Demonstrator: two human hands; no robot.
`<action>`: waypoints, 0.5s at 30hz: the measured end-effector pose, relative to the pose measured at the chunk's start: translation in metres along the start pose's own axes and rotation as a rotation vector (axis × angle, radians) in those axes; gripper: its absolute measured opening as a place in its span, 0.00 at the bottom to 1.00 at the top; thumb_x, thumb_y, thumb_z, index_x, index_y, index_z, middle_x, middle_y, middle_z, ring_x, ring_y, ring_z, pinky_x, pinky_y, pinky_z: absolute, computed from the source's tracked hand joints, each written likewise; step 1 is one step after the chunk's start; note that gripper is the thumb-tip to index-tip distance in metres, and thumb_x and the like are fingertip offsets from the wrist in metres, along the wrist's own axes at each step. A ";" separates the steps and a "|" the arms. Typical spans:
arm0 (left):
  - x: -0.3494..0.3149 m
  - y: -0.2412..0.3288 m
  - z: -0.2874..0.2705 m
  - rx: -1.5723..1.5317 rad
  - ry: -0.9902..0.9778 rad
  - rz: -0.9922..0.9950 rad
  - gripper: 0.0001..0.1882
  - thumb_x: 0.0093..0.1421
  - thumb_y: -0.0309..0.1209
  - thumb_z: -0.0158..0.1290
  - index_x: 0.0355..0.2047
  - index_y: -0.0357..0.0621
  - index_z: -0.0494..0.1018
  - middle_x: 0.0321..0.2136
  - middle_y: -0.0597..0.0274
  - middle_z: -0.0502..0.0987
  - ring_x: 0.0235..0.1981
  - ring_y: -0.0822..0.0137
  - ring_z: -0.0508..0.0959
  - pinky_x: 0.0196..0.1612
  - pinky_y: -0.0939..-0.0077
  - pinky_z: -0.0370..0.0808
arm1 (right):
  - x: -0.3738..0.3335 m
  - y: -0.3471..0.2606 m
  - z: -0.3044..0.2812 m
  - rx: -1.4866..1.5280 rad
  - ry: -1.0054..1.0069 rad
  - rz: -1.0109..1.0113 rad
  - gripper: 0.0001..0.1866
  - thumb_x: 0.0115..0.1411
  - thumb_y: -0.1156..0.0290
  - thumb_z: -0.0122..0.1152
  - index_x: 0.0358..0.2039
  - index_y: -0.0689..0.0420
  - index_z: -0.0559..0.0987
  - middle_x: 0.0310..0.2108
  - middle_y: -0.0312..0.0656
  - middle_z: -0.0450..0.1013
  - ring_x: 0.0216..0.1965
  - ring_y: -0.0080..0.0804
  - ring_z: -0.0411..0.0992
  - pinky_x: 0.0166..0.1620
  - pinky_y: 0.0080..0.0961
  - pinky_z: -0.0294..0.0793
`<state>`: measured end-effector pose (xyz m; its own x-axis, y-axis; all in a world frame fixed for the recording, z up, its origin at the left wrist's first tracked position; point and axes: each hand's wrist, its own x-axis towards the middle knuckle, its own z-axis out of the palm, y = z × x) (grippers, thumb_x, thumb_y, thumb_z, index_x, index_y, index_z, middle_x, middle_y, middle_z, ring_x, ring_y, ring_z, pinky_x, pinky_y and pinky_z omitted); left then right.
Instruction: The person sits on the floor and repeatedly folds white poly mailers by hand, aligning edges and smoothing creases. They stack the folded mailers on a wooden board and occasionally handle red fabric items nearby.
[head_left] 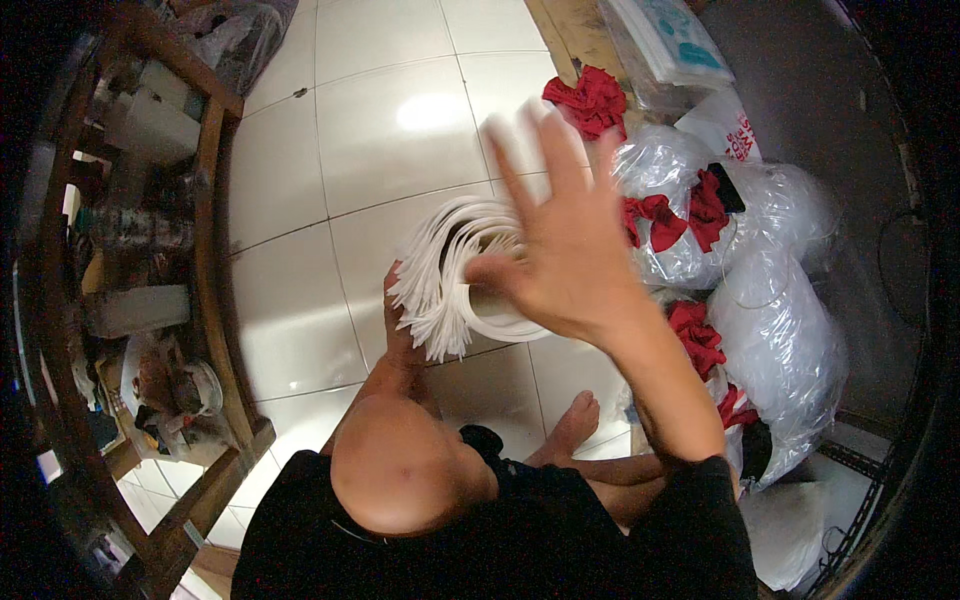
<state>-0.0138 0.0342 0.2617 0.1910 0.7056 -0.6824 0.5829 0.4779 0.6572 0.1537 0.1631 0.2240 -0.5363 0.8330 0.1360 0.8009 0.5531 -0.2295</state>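
Nearest the camera, at lower centre, is one bare knee (405, 470) against black clothing (560, 540). Wooden shelving (225, 310), loaded with mixed articles, occupies the left of the frame. Left of centre, the left hand (391, 284) shows only in part, at the left edge of one bundle of white sheets (445, 270); its grip cannot be told. The bundle lies at the centre, bent into a curl; its leaves are too many and too close to count. The right hand (575, 255), blurred, is raised right of the bundle, forearm running up from the lower right. Its fingers are spread, thumb across the bundle's inner curve; contact cannot be confirmed. One bare foot (575, 415) rests on the tiled floor (280, 340) below that hand. At right, at least four red cloth pieces (590, 100) lie on and beside clear plastic bags (775, 330), at least two in number.
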 end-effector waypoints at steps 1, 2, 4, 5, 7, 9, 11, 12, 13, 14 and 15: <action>0.000 0.000 -0.002 -0.089 0.009 0.038 0.56 0.32 0.43 0.65 0.61 0.34 0.55 0.55 0.41 0.68 0.55 0.48 0.71 0.56 0.62 0.71 | 0.001 0.000 0.006 -0.005 -0.064 0.008 0.52 0.51 0.27 0.47 0.69 0.46 0.53 0.65 0.67 0.49 0.66 0.67 0.46 0.63 0.70 0.34; 0.000 0.003 -0.005 -0.158 0.019 0.056 0.55 0.32 0.43 0.65 0.61 0.35 0.55 0.55 0.41 0.68 0.55 0.48 0.71 0.56 0.62 0.71 | 0.001 0.003 0.000 -0.022 -0.009 0.010 0.52 0.51 0.25 0.45 0.69 0.45 0.53 0.65 0.67 0.49 0.66 0.67 0.46 0.63 0.70 0.35; -0.009 0.010 -0.013 -0.293 0.083 0.038 0.54 0.33 0.43 0.64 0.62 0.36 0.56 0.55 0.41 0.68 0.55 0.48 0.71 0.56 0.63 0.71 | 0.015 -0.017 -0.029 0.052 0.110 -0.081 0.52 0.51 0.25 0.45 0.69 0.44 0.53 0.65 0.67 0.49 0.66 0.67 0.46 0.63 0.70 0.35; -0.009 0.016 -0.012 -0.186 0.053 0.025 0.53 0.34 0.43 0.64 0.62 0.37 0.57 0.54 0.41 0.69 0.55 0.48 0.71 0.56 0.63 0.72 | 0.011 -0.022 -0.035 0.080 0.156 -0.103 0.52 0.50 0.25 0.44 0.69 0.44 0.53 0.65 0.66 0.49 0.66 0.67 0.47 0.63 0.70 0.35; -0.006 0.037 -0.013 0.218 -0.055 0.042 0.51 0.35 0.43 0.63 0.61 0.40 0.60 0.53 0.41 0.70 0.56 0.48 0.71 0.55 0.62 0.72 | 0.008 -0.027 -0.003 -0.129 -0.149 -0.100 0.56 0.47 0.22 0.46 0.69 0.47 0.55 0.69 0.59 0.43 0.69 0.61 0.42 0.64 0.69 0.32; 0.004 0.063 -0.029 0.528 -0.220 0.067 0.48 0.36 0.44 0.62 0.60 0.42 0.62 0.53 0.42 0.70 0.56 0.48 0.70 0.55 0.62 0.72 | 0.005 -0.033 -0.019 0.019 -0.013 -0.110 0.54 0.48 0.22 0.44 0.69 0.44 0.55 0.69 0.58 0.42 0.69 0.61 0.40 0.63 0.72 0.32; 0.002 0.074 -0.032 0.547 -0.232 0.069 0.48 0.36 0.43 0.62 0.60 0.42 0.62 0.53 0.42 0.70 0.56 0.48 0.70 0.55 0.62 0.72 | 0.006 -0.046 0.007 0.048 -0.081 -0.198 0.54 0.48 0.21 0.41 0.69 0.41 0.54 0.69 0.57 0.41 0.70 0.61 0.38 0.62 0.73 0.32; 0.007 0.073 -0.032 0.535 -0.194 0.076 0.48 0.36 0.43 0.62 0.60 0.42 0.62 0.53 0.42 0.70 0.56 0.48 0.70 0.55 0.62 0.72 | 0.016 -0.053 0.011 0.047 -0.105 -0.245 0.53 0.48 0.20 0.40 0.69 0.40 0.54 0.70 0.56 0.41 0.70 0.62 0.37 0.62 0.73 0.32; 0.009 0.071 -0.031 0.513 -0.173 0.071 0.48 0.36 0.43 0.62 0.60 0.42 0.62 0.53 0.42 0.71 0.56 0.48 0.70 0.55 0.62 0.72 | 0.018 -0.056 0.004 0.089 -0.052 -0.249 0.53 0.48 0.20 0.40 0.69 0.39 0.54 0.70 0.55 0.41 0.70 0.61 0.37 0.62 0.74 0.32; 0.008 0.065 -0.029 0.485 -0.149 0.075 0.48 0.36 0.43 0.62 0.60 0.42 0.62 0.53 0.42 0.71 0.56 0.48 0.71 0.55 0.62 0.72 | 0.020 -0.060 -0.007 0.131 0.001 -0.255 0.53 0.48 0.20 0.40 0.69 0.39 0.54 0.70 0.55 0.40 0.70 0.61 0.36 0.62 0.74 0.32; 0.010 0.059 -0.026 0.456 -0.121 0.068 0.48 0.36 0.43 0.62 0.60 0.42 0.62 0.53 0.42 0.71 0.56 0.48 0.71 0.55 0.62 0.72 | 0.021 -0.065 -0.013 0.191 0.047 -0.262 0.52 0.49 0.20 0.39 0.69 0.38 0.54 0.70 0.54 0.40 0.70 0.61 0.35 0.62 0.74 0.33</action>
<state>0.0025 0.0829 0.3023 0.3152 0.6484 -0.6930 0.8479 0.1355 0.5125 0.0936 0.1452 0.2547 -0.7010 0.6650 0.2575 0.5705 0.7396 -0.3570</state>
